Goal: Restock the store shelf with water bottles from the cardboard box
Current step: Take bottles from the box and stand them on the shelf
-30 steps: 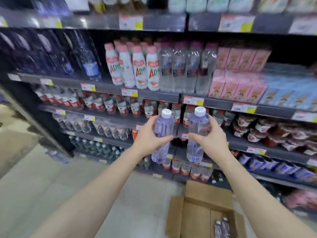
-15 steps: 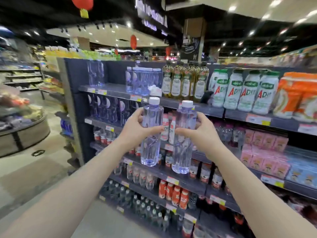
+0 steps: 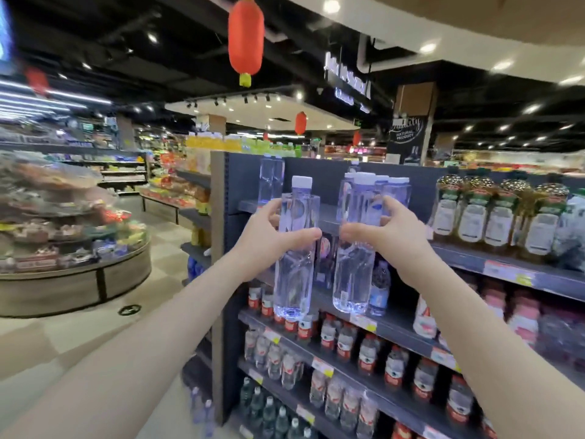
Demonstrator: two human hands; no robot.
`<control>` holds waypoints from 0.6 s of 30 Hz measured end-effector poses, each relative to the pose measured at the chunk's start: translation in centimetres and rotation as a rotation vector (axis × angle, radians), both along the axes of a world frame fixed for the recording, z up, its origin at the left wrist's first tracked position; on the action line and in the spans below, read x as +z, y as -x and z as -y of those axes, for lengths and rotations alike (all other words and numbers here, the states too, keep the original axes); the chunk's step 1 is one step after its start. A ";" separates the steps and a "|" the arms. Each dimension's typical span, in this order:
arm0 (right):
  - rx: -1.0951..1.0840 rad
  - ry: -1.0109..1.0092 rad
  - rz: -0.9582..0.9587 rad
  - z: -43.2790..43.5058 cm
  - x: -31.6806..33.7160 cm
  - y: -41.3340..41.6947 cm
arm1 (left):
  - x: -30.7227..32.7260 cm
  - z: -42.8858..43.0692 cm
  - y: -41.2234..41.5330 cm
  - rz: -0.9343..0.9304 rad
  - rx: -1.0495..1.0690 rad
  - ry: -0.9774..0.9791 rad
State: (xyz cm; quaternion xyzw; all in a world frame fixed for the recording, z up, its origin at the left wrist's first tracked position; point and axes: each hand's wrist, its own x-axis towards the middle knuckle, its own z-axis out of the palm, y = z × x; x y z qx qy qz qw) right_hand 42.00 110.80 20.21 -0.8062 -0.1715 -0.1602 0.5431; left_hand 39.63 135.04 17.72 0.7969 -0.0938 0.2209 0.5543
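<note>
My left hand (image 3: 269, 236) grips a clear water bottle with a white cap (image 3: 294, 274), held upright in front of the shelving. My right hand (image 3: 389, 231) grips a second, identical water bottle (image 3: 353, 277), also upright. Both bottles are raised to the level of the top shelf (image 3: 329, 217), where several matching white-capped water bottles (image 3: 392, 191) stand behind my right hand. Two more clear bottles (image 3: 270, 179) stand at the shelf's left end. The cardboard box is out of view.
The dark shelving unit (image 3: 221, 280) holds rows of red-labelled bottles (image 3: 367, 353) below and gold-capped bottles (image 3: 500, 217) to the right. A round display stand (image 3: 72, 280) sits on the left across open floor. A red lantern (image 3: 246, 39) hangs overhead.
My view has tilted up from the lower shelves and box to the top shelf. Both hands have lifted their bottles higher, toward the top shelf.
</note>
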 end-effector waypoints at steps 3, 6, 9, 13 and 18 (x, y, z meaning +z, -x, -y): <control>0.020 -0.025 0.039 -5.5 2.0 -3.9 | 2.0 -5.6 -3.2 0.012 -0.029 -0.026; 0.063 -0.025 0.030 -9.9 3.5 -8.1 | 3.4 -9.8 -6.9 0.031 -0.039 -0.015; 0.061 0.011 0.037 -13.5 4.1 -12.3 | 3.9 -13.3 -11.5 0.037 -0.045 0.005; 0.057 0.033 0.045 -16.7 4.0 -19.1 | 3.7 -17.1 -18.4 0.037 -0.071 0.001; 0.057 0.010 0.087 -19.7 5.0 -29.2 | 3.2 -20.9 -27.4 0.030 -0.120 0.025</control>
